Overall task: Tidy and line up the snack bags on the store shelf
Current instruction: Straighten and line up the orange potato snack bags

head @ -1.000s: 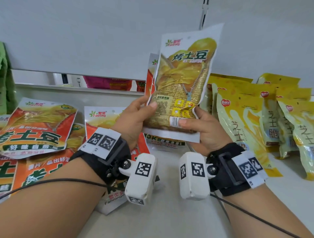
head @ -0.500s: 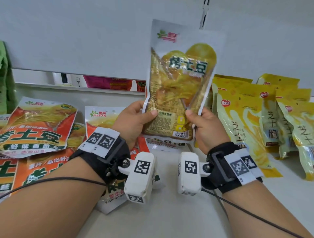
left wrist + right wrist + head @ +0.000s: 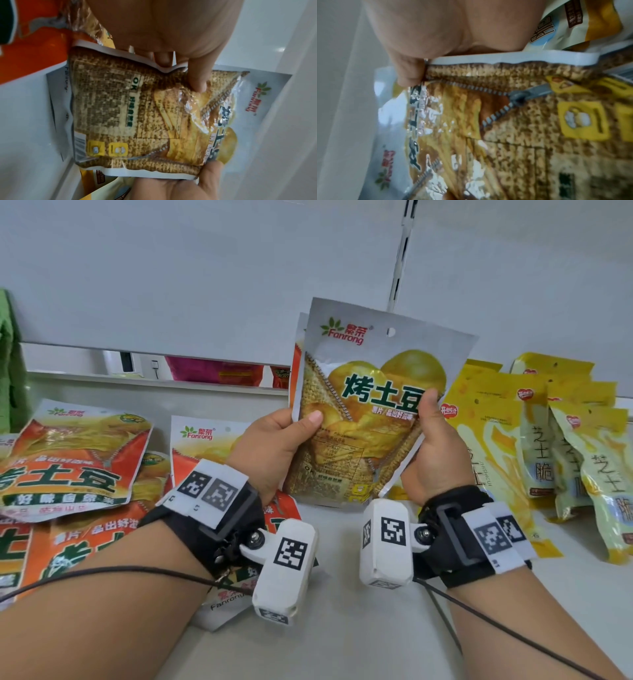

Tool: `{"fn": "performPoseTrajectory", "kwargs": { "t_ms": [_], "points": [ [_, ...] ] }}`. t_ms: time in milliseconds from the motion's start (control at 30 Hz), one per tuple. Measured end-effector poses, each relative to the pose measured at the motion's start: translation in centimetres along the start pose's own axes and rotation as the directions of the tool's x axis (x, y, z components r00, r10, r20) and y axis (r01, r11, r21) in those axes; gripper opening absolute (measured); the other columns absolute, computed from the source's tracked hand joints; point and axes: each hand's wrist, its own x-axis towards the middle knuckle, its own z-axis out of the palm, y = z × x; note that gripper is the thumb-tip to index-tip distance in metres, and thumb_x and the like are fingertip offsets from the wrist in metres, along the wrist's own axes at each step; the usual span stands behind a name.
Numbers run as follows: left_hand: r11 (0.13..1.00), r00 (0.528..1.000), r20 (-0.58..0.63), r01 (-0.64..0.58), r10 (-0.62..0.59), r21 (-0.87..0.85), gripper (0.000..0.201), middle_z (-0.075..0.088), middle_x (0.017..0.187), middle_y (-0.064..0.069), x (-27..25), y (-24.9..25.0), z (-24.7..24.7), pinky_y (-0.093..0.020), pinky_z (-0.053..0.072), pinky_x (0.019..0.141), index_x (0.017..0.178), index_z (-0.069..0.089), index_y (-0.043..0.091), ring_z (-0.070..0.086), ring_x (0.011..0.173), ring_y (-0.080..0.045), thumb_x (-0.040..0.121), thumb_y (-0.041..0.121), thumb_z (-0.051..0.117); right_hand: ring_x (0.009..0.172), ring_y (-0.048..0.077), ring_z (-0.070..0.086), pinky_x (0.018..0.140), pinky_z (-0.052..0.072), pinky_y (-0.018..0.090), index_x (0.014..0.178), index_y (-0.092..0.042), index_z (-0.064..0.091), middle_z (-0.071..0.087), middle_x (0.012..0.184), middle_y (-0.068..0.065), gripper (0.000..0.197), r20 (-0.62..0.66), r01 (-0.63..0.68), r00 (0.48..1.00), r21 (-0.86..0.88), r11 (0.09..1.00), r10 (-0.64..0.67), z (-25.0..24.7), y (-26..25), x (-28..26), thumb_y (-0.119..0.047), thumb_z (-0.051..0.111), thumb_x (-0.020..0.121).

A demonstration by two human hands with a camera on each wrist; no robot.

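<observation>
A yellow snack bag (image 3: 370,405) with a zipper picture and green characters is held upright above the shelf, tilted slightly right. My left hand (image 3: 274,446) grips its left edge with the thumb on the front. My right hand (image 3: 435,453) grips its right edge, thumb over the characters. The left wrist view shows the same yellow snack bag (image 3: 145,119) pinched between both hands; the right wrist view shows the yellow snack bag (image 3: 505,128) close up under my thumb. An orange bag (image 3: 297,371) stands just behind it, mostly hidden.
Several orange bags (image 3: 72,460) lie in a loose heap at the left. Several yellow cheese-snack bags (image 3: 534,446) lean in a row at the right. The white shelf (image 3: 342,628) lies below my wrists, its back panel (image 3: 205,278) behind the bags.
The bag has come down and been turned from its back side to its front. My hands have slid higher up its side edges.
</observation>
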Motion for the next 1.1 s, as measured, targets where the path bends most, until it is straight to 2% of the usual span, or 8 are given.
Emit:
{"fn": "performPoseTrajectory", "kwargs": {
  "t_ms": [333,500,600,667,767,867,967,1100],
  "points": [
    [1.000,1.000,-0.013,0.003,-0.003,0.001,0.030,0.068,0.102,-0.028,0.1,0.0,-0.2,-0.056,0.050,0.092,0.086,0.071,0.008,0.065,0.092,-0.036,0.068,0.032,0.067,0.103,0.028,0.066,0.088,0.052,0.046,0.109,-0.009,0.065,0.068,0.112,0.016,0.048,-0.010,0.025,1.000,0.066,0.997,-0.024,-0.3,0.5,0.1,-0.044,0.057,0.076],
    [0.999,0.983,-0.177,-0.050,0.051,0.008,0.023,0.072,0.080,-0.014,0.8,1.1,-0.7,-0.044,0.057,0.075,0.075,0.075,0.017,0.068,0.074,-0.027,0.082,0.037,0.065,0.048,0.007,0.040,0.053,0.034,0.023,0.069,-0.024,0.055,0.047,0.052,-0.012,0.019,-0.240,0.145,0.953,-0.178,0.973,-0.186,-0.9,-0.1,0.0,-0.023,0.063,0.086],
    [0.997,0.979,-0.199,-0.063,0.051,-0.054,0.030,0.072,0.092,-0.018,0.6,2.4,-0.4,-0.042,0.058,0.073,0.092,0.073,0.010,0.070,0.080,-0.028,0.093,0.034,0.055,0.057,0.009,0.046,0.057,0.038,0.023,0.069,-0.032,0.064,0.055,0.064,-0.008,0.023,-0.041,0.207,0.970,-0.378,0.902,-0.240,-0.7,-0.6,-0.3,-0.024,0.059,0.090],
    [0.993,0.987,-0.160,-0.038,0.019,-0.114,0.035,0.072,0.102,-0.018,0.1,3.4,0.1,-0.041,0.058,0.072,0.101,0.070,0.008,0.070,0.092,-0.030,0.097,0.035,0.049,0.077,0.008,0.058,0.067,0.045,0.022,0.086,-0.040,0.065,0.065,0.092,-0.010,0.012,0.185,0.201,0.974,-0.468,0.861,-0.127,0.1,-1.1,-0.6,-0.049,0.059,0.082],
    [0.995,0.998,-0.013,0.052,-0.054,-0.079,0.052,0.071,0.111,-0.011,-0.9,4.8,0.5,-0.041,0.057,0.072,0.110,0.070,0.015,0.068,0.100,-0.025,0.090,0.054,0.043,0.108,0.006,0.059,0.085,0.050,0.026,0.119,-0.044,0.050,0.058,0.122,-0.014,0.082,0.405,0.122,0.906,-0.534,0.837,0.127,1.4,-1.3,-1.0,-0.081,0.065,0.048],
    [0.998,0.998,0.057,0.021,-0.025,0.059,0.056,0.066,0.118,0.004,-2.2,5.2,-0.1,-0.037,0.054,0.082,0.109,0.071,0.030,0.061,0.111,-0.013,0.078,0.064,0.040,0.095,-0.007,0.061,0.076,0.049,0.014,0.118,-0.045,0.047,0.065,0.105,-0.022,0.065,0.412,0.175,0.903,-0.608,0.775,0.120,3.0,-1.2,-1.5,-0.047,0.079,0.062],
    [0.951,0.999,-0.023,-0.036,0.045,0.306,0.037,0.062,0.117,0.013,-3.2,5.5,-1.2,-0.028,0.051,0.080,0.121,0.059,0.034,0.059,0.103,-0.006,0.088,0.049,0.050,0.080,0.005,0.069,0.071,0.055,0.027,0.101,-0.034,0.056,0.071,0.087,-0.011,0.034,0.293,0.083,0.950,-0.557,0.826,0.102,4.3,-1.1,-1.4,-0.009,0.066,0.080],
    [0.907,0.993,-0.118,0.064,-0.016,0.416,0.081,0.065,0.109,0.007,-4.2,5.0,-3.5,-0.018,0.052,0.055,0.143,0.030,0.029,0.068,0.081,-0.011,0.073,0.034,0.072,0.069,0.022,0.071,0.058,0.058,0.033,0.101,-0.011,0.058,0.073,0.077,0.004,0.024,0.286,-0.179,0.919,-0.309,0.934,0.271,5.6,-0.5,-1.4,0.006,0.058,0.083]
  ]
}}
